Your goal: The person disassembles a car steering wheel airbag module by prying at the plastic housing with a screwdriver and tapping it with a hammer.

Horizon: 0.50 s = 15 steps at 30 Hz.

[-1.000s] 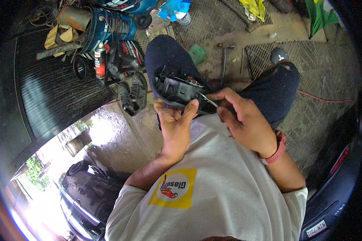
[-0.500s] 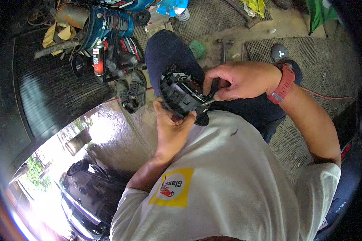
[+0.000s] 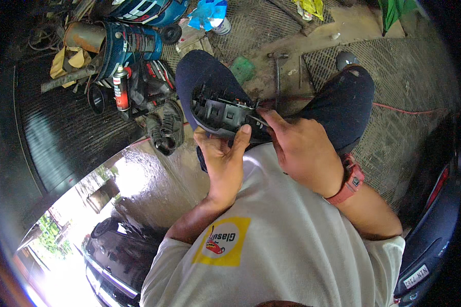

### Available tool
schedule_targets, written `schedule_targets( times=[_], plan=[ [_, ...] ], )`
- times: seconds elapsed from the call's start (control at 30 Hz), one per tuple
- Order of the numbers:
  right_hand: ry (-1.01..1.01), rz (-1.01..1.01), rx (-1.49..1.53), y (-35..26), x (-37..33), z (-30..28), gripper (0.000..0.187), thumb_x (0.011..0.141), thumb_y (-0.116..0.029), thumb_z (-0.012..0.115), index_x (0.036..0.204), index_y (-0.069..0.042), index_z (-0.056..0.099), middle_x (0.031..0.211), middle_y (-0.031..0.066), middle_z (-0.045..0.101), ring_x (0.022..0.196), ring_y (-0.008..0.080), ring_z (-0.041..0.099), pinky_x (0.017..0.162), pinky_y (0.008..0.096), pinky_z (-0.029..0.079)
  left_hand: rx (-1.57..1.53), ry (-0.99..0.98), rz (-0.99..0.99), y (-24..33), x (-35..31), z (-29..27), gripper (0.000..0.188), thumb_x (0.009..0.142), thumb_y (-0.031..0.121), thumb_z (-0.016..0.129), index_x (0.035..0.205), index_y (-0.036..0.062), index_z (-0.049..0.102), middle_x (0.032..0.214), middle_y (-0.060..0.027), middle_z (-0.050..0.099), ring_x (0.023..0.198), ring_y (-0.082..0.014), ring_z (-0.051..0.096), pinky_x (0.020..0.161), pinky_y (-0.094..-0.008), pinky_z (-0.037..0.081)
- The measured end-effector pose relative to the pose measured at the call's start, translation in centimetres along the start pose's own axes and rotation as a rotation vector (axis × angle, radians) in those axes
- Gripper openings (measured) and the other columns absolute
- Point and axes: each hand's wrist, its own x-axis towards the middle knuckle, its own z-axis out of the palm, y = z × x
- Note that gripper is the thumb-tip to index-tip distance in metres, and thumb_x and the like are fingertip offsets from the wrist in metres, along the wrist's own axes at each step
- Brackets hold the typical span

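A black plastic housing (image 3: 221, 115) with square recesses and small fittings along its far edge lies over my raised left thigh. My left hand (image 3: 224, 162) grips its near edge, thumb on top and fingers partly hidden below. At the housing's right end is my right hand (image 3: 308, 153), back of the hand up and index finger stretched along the edge. A slim metal tool (image 3: 259, 119) shows by that finger, angled against the housing. Its other end is hidden in the right hand, whose remaining fingers are curled out of view.
Dark shoes (image 3: 165, 128), a red-and-white spray can (image 3: 121, 89) and a blue bucket (image 3: 133, 47) on its side lie at the left. Ahead are a green object (image 3: 242, 69) and a hammer-like tool (image 3: 277, 71). A red cable (image 3: 407, 109) crosses the floor; cars stand at both lower sides.
My right hand has turned over and come down nearer my body, its elbow lower. The housing has turned to lie more level, still in my left hand. My right knee now shows more.
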Motion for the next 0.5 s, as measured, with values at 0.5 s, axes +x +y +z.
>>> schedule_targets(
  times=[0.5],
  plan=[
    [-0.056, 0.071, 0.396, 1.5, 0.1, -0.7, 0.033, 0.102, -0.001, 0.062, 0.134, -0.004, 0.062, 0.079, 0.0236, 0.067, 0.073, 0.0414, 0.069, 0.068, 0.0474, 0.052, 1.161, -0.483, 0.897, 8.2, 6.3, -3.5, 0.091, 0.067, 0.024, 0.099, 0.145, 0.0089, 0.055, 0.141, -0.014, 0.058, 0.134, -0.0367, 0.057, 0.12, -0.0547, 0.04]
  ],
)
